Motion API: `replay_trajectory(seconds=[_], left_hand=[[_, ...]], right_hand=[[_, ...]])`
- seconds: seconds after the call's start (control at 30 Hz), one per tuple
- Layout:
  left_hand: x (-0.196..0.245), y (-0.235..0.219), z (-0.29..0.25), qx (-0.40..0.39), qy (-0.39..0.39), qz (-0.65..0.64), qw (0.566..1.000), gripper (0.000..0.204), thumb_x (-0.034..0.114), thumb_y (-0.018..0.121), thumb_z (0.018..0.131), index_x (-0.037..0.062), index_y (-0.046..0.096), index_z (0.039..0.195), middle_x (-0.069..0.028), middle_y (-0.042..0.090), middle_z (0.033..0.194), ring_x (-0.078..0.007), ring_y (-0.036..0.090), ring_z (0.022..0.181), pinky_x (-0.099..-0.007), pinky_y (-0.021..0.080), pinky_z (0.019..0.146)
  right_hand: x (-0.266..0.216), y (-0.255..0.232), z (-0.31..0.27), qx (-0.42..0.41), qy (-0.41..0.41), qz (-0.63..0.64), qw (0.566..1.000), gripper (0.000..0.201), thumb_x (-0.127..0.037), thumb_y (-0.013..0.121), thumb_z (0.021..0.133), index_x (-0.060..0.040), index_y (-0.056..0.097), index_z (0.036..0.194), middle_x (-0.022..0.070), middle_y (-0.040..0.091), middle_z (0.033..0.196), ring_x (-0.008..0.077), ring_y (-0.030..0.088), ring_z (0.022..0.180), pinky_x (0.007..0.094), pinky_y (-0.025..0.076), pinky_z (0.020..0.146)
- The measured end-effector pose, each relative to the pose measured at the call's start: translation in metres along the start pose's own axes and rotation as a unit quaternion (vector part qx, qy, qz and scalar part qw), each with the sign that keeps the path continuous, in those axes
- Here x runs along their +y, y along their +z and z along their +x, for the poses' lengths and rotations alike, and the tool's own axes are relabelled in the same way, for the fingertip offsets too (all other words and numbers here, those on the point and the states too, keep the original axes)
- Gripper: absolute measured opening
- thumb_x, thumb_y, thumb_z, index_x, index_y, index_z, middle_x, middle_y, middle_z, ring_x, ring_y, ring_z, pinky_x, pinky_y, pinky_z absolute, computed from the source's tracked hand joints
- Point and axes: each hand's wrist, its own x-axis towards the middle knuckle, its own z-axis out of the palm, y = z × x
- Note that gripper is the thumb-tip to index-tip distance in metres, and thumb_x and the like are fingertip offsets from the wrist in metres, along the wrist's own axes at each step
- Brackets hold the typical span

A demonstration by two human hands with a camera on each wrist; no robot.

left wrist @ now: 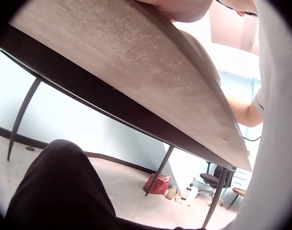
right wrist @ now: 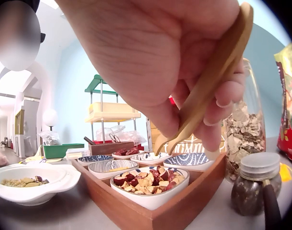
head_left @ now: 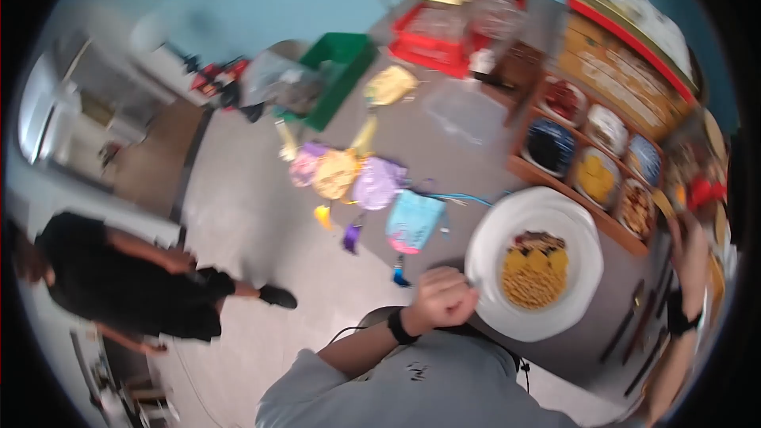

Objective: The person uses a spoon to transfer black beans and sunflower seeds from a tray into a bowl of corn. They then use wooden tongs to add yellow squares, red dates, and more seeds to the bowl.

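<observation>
My right hand (head_left: 688, 250) grips wooden tongs (right wrist: 210, 81) above a wooden compartment tray (right wrist: 167, 218). The tongs' two tips point down over the small bowls. Closest beneath them is a square bowl of chopped nuts and dried red fruit (right wrist: 150, 182). My left hand (head_left: 444, 299) is curled at the table edge, right beside the rim of a large white bowl (head_left: 583, 214); no object shows in it. In the white bowl lie pale yellow grains (head_left: 533, 284), yellow pieces and a darker mix. The left wrist view mostly shows the table's underside (left wrist: 136, 62).
Long dark-handled utensils (head_left: 634, 317) lie right of the white bowl. A glass jar of flakes (right wrist: 244, 136) and a small lidded jar (right wrist: 255, 184) stand beside the tray. Colourful pouches (head_left: 380, 182) lie left, near a green bin (head_left: 341, 71). A person (head_left: 127, 277) stands farther left.
</observation>
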Motion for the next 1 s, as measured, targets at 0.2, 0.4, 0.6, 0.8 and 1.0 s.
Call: replay_trajectory(seconds=[0.2, 0.4, 0.6, 0.8, 1.0], left_hand=[[-0.002, 0.006, -0.005, 0.0, 0.01, 0.028, 1.0, 0.043, -0.004, 0.065, 0.081, 0.0083, 0.033, 0.055, -0.0054, 0.036, 0.053, -0.0236, 0.038, 0.043, -0.0347, 0.027, 0.044], [-0.004, 0.006, -0.008, -0.01, -0.005, 0.027, 1.0, 0.046, -0.004, 0.064, 0.082, 0.0074, 0.029, 0.055, -0.0057, 0.032, 0.052, -0.0237, 0.033, 0.042, -0.0346, 0.023, 0.045], [-0.003, 0.005, -0.008, -0.012, -0.011, 0.034, 0.999, 0.047, -0.004, 0.064, 0.082, 0.0071, 0.028, 0.055, -0.0058, 0.032, 0.052, -0.0238, 0.033, 0.043, -0.0343, 0.022, 0.045], [-0.002, 0.004, -0.006, -0.014, -0.01, 0.033, 0.999, 0.046, -0.003, 0.063, 0.083, 0.0073, 0.028, 0.055, -0.0057, 0.033, 0.052, -0.0235, 0.033, 0.043, -0.0341, 0.022, 0.045], [-0.002, 0.003, -0.007, -0.02, -0.011, 0.033, 0.999, 0.045, -0.003, 0.063, 0.083, 0.0074, 0.028, 0.055, -0.0055, 0.033, 0.052, -0.0233, 0.033, 0.043, -0.0343, 0.023, 0.045]], right_hand=[[-0.046, -0.026, 0.005, -0.008, -0.036, -0.06, 0.998, 0.024, -0.027, 0.072, 0.091, -0.0035, 0.073, 0.095, 0.0207, 0.07, 0.085, 0.0411, 0.067, 0.083, 0.0485, 0.054, 0.073], [-0.051, -0.025, 0.004, -0.071, 0.002, -0.04, 0.997, 0.022, -0.026, 0.07, 0.092, -0.004, 0.071, 0.092, 0.0199, 0.071, 0.084, 0.0393, 0.068, 0.083, 0.0493, 0.054, 0.072], [-0.051, -0.016, 0.005, -0.085, -0.005, -0.059, 0.995, 0.022, -0.026, 0.07, 0.092, -0.0042, 0.071, 0.094, 0.0186, 0.07, 0.084, 0.0382, 0.069, 0.083, 0.0489, 0.054, 0.072], [-0.054, -0.008, 0.004, -0.076, -0.031, -0.101, 0.992, 0.022, -0.026, 0.069, 0.092, -0.0044, 0.069, 0.091, 0.0181, 0.068, 0.084, 0.0373, 0.069, 0.082, 0.0484, 0.055, 0.07], [-0.056, -0.021, 0.002, -0.044, -0.034, -0.122, 0.991, 0.021, -0.024, 0.068, 0.093, -0.0038, 0.065, 0.087, 0.0175, 0.068, 0.08, 0.0377, 0.068, 0.079, 0.0488, 0.054, 0.069]])
